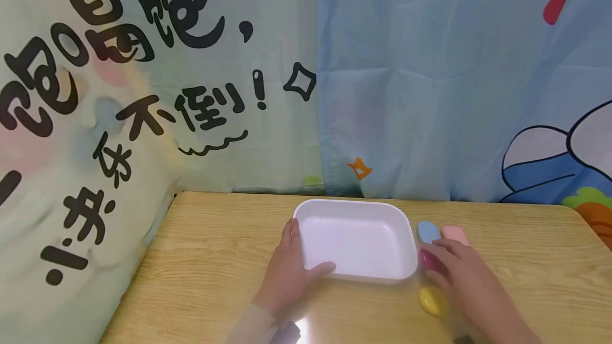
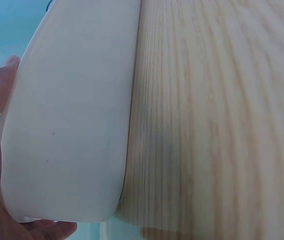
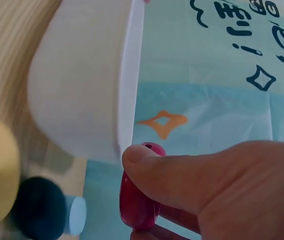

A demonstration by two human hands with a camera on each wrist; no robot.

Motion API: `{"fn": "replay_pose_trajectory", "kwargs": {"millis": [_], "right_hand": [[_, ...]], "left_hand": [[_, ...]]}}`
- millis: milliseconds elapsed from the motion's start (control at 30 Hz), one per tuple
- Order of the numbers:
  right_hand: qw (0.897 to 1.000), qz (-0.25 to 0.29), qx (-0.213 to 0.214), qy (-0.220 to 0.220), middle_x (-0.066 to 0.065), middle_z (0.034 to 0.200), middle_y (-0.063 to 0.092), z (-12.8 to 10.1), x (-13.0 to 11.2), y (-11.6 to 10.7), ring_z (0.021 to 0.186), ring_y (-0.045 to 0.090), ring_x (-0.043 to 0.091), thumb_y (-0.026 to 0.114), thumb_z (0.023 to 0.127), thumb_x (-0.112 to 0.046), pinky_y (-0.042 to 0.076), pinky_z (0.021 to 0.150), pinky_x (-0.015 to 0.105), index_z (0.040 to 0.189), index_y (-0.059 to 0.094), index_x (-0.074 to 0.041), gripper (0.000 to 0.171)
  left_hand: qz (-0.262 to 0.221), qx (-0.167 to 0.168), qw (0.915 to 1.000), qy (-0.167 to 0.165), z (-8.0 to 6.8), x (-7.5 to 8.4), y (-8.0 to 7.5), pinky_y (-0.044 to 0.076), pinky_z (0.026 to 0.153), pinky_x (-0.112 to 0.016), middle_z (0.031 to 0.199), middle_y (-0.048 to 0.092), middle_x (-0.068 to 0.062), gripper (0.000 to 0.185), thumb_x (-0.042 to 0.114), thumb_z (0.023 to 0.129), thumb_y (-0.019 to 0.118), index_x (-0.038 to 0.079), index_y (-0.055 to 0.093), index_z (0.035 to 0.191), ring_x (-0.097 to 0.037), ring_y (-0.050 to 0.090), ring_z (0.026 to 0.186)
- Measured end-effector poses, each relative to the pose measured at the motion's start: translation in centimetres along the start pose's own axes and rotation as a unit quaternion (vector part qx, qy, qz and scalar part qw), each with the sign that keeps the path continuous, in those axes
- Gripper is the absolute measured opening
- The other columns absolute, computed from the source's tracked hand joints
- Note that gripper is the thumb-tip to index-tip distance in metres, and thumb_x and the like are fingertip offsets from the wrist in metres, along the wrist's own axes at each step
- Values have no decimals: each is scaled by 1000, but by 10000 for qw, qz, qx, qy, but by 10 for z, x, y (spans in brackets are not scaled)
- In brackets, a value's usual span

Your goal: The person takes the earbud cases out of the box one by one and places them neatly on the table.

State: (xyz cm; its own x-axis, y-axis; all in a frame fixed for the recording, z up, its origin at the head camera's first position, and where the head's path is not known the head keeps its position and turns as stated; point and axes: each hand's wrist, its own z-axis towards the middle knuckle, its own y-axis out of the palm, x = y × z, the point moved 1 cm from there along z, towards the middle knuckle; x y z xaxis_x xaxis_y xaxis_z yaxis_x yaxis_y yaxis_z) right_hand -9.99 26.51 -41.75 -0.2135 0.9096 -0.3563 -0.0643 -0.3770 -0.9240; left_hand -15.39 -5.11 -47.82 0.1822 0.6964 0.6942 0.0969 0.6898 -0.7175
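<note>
I had my left hand [image 1: 287,272] clasped on the near-left corner of the white tray [image 1: 356,238], thumb over the rim. My right hand [image 1: 459,275] pinched the magenta piece [image 3: 137,200] between thumb and fingers, just right of the tray's near-right corner. So the tray lay directly left of that piece, its long axis running left to right across the tabletop [image 1: 215,259].

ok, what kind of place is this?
Probably a home-style desk setup: a wood-grain table against cartoon-printed cloth, with a white tray and coloured pebble-like toys, one magenta piece pinched in the right hand.
</note>
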Motion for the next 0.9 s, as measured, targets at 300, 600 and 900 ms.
{"fn": "replay_pose_trajectory", "kwargs": {"millis": [300,600,900], "right_hand": [[9956,-147,-714,586,26,129,57,-14,20,2,113,53,45,83,82,-12,46,93,67,127,67,-3,48],[9935,-429,-943,471,28,129,57,-27,44,8,111,55,45,82,82,-16,49,90,65,126,68,-4,48],[9902,-414,-1271,407,18,124,61,-39,61,18,108,57,37,81,82,-11,54,87,56,127,67,-4,48]], "left_hand": [[106,-11,9999,-25,0,-3,-1,41,109,-50,164,19,-17,124,77,79,65,-3,14,159,-42,48,133],[94,28,9999,42,1,-6,1,40,111,-49,164,19,-17,124,78,78,64,-3,15,159,-40,45,136],[133,71,9998,123,3,-7,2,40,111,-47,164,20,-16,124,79,78,63,-2,17,159,-39,46,136]]}}
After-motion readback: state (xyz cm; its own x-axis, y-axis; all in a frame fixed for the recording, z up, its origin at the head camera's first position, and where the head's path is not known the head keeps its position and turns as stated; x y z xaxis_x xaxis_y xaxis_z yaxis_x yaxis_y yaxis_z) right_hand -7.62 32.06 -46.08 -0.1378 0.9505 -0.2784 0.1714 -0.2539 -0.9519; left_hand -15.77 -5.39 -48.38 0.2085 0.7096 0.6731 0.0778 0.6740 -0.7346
